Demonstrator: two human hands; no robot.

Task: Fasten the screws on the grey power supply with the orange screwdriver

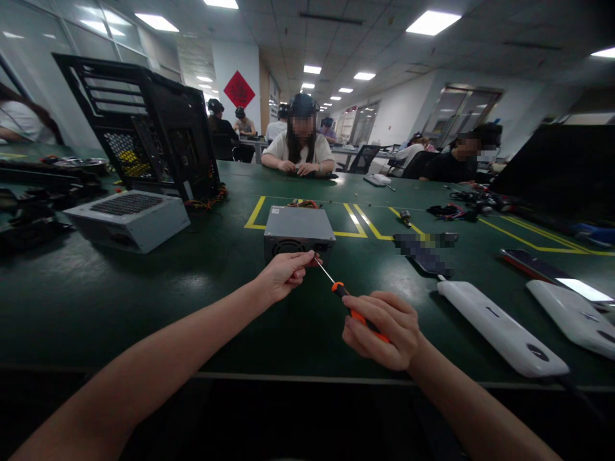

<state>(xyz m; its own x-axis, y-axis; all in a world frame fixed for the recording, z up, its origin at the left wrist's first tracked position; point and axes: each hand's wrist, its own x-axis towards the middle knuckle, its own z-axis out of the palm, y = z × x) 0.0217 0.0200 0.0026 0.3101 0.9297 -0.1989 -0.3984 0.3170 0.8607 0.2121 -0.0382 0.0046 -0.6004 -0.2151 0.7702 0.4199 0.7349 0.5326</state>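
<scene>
My right hand (382, 328) is closed around the orange and black handle of a screwdriver (356, 314). Its thin metal shaft points up and to the left, and the tip ends at the fingers of my left hand (283, 274). The left thumb and forefinger are pinched together there; what they hold, if anything, is too small to make out. Just behind these fingers a grey metal power supply (300, 221) rests on the table, its fan grille and socket side facing me. Colored wires show at its back edge. The left hand covers part of its lower front.
On the green table (230, 320), a second power supply (139, 218) and an upright black computer case (177, 134) stand left. White power banks (500, 330) and phones (526, 266) lie right. Cables (485, 202) are heaped far right. A person (300, 144) sits opposite.
</scene>
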